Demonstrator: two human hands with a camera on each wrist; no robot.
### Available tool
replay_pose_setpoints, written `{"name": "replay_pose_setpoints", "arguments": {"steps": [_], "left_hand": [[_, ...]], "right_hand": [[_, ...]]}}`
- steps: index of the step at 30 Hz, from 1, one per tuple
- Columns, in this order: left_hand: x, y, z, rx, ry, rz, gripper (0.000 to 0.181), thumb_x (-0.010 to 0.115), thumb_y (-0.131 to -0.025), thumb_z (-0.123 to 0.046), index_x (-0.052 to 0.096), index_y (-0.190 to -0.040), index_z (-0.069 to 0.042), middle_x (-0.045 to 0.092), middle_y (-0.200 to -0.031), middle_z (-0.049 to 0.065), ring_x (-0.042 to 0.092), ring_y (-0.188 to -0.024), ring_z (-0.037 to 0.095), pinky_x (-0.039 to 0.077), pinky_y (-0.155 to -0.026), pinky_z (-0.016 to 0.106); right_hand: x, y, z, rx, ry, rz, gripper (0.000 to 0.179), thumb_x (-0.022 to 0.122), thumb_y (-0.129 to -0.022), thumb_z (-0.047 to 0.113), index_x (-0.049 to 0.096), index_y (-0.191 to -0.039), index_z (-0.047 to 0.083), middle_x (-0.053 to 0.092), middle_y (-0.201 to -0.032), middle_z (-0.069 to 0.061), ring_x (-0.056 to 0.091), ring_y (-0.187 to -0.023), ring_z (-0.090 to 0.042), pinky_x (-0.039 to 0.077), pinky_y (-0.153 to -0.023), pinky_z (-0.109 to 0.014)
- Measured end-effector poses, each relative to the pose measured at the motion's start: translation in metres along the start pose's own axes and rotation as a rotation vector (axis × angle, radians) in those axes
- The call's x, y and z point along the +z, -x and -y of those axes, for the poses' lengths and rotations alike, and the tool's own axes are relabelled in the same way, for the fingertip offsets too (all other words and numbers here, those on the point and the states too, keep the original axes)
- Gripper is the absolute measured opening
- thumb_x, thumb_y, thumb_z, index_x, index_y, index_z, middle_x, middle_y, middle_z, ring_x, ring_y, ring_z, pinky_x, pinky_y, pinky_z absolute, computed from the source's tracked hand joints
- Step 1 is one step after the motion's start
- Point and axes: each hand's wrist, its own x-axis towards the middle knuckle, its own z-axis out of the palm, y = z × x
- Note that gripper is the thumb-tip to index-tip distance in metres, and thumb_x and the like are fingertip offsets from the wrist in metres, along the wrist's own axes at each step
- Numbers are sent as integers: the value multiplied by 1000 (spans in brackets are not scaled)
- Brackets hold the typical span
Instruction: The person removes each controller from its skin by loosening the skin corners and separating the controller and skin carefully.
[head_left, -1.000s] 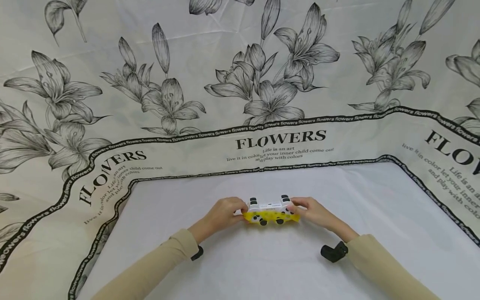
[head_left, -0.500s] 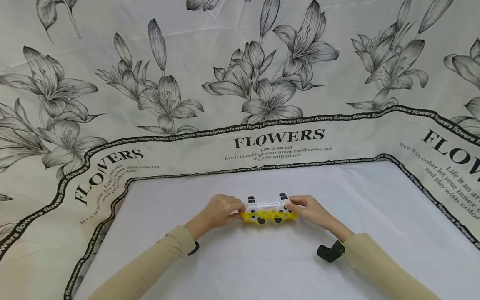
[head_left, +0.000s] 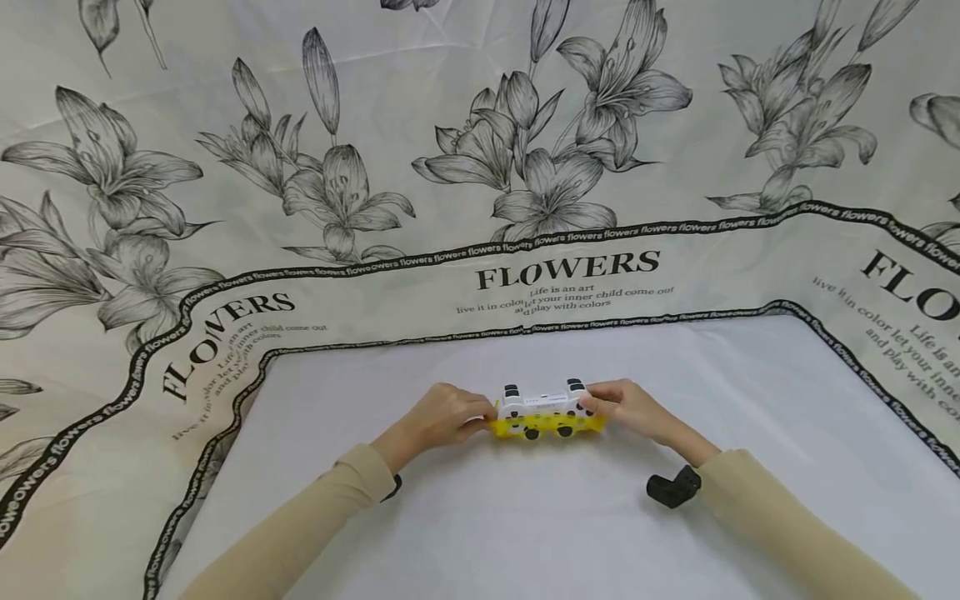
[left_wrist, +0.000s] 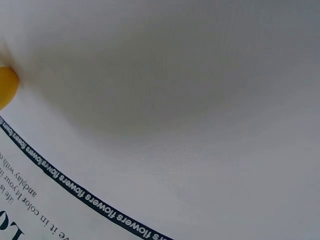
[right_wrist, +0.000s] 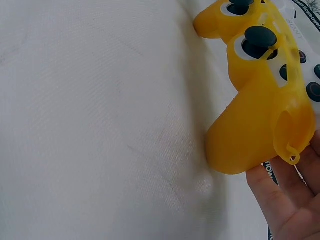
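Observation:
A white game controller [head_left: 542,402] with black sticks and buttons sits partly inside a yellow, see-through silicone cover [head_left: 551,427]. Its shoulder buttons and white back edge stick out above the cover. My left hand [head_left: 447,415] pinches the left end of the cover and controller. At the other end, my right hand [head_left: 636,412] grips with its fingers on the white shell. In the right wrist view the yellow cover [right_wrist: 240,135] wraps a handle, a small loop hangs at its edge, and my fingers [right_wrist: 272,192] lie against it. Only a yellow tip [left_wrist: 7,86] shows in the left wrist view.
A white cloth [head_left: 525,525] covers the table under both hands. Behind and at the sides rises a flower-printed cloth [head_left: 420,292] with dark lettered borders. A black wrist device [head_left: 673,487] hangs under the right forearm.
The head view shifts slightly. Both hands keep hold at the two ends, and the controller tilts a little, its sticks appearing closer to the shoulder buttons.

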Motion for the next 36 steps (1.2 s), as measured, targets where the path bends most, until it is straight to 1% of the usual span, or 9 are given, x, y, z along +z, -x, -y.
{"name": "replay_pose_setpoints", "arguments": {"steps": [7,12,18,21,24,27,29,31,36], "left_hand": [[0,3,-1,-32,11,51,8,74,-84,-20,73,-92,-18,75,-91,-9,68,-69,3,46,-55,11],[2,7,-2,-75,-22,25,10,75,-83,-20,74,-93,-21,75,-91,-11,70,-72,3,47,-54,12],[8,11,-4,-39,-66,-33,9,72,-85,-20,70,-94,-19,72,-92,-10,67,-79,4,52,-65,14],[8,9,-5,-7,-64,-32,9,70,-88,-18,68,-96,-19,69,-94,-10,63,-82,5,52,-70,13],[5,7,-8,0,-45,-6,15,72,-86,-24,66,-98,-20,67,-96,-11,60,-82,5,50,-66,14],[7,8,-13,-25,-40,12,29,77,-79,-36,63,-100,-20,66,-98,-11,58,-80,5,47,-60,11],[10,9,-16,-43,-58,0,37,81,-74,-39,63,-99,-20,66,-97,-11,57,-78,5,45,-58,11],[12,8,-17,-46,-100,-31,35,83,-72,-35,64,-96,-19,67,-94,-10,58,-76,6,46,-58,11],[14,3,-15,24,-236,-100,15,80,-76,-18,67,-84,-20,70,-85,-11,61,-72,5,51,-59,16]], "right_hand": [[-2,-4,-1,-1,16,6,50,54,-97,31,55,-128,-8,60,-127,-24,54,-122,-41,48,-97,-53],[-3,-9,-3,-1,9,8,50,54,-97,31,55,-128,-8,61,-126,-24,56,-119,-39,50,-95,-50],[-2,-11,-3,-1,22,14,52,53,-98,33,55,-128,-9,60,-127,-26,56,-119,-40,49,-96,-51],[-1,-11,-2,5,20,8,52,52,-98,34,55,-127,-9,59,-127,-26,55,-119,-40,48,-96,-53],[-2,-7,-3,21,11,21,52,53,-98,34,55,-128,-9,59,-128,-26,55,-120,-40,47,-97,-53],[-2,-5,-3,35,6,21,52,53,-98,33,54,-129,-9,58,-130,-26,52,-123,-42,45,-100,-54],[-1,-4,-3,30,2,16,51,54,-98,32,54,-129,-9,58,-130,-26,52,-124,-42,45,-101,-54],[-1,-4,-3,19,-6,9,50,54,-98,31,55,-129,-8,58,-130,-26,51,-124,-42,44,-101,-55],[2,-3,-4,5,-32,3,49,55,-97,29,55,-128,-8,59,-129,-25,54,-122,-40,45,-100,-53]]}}
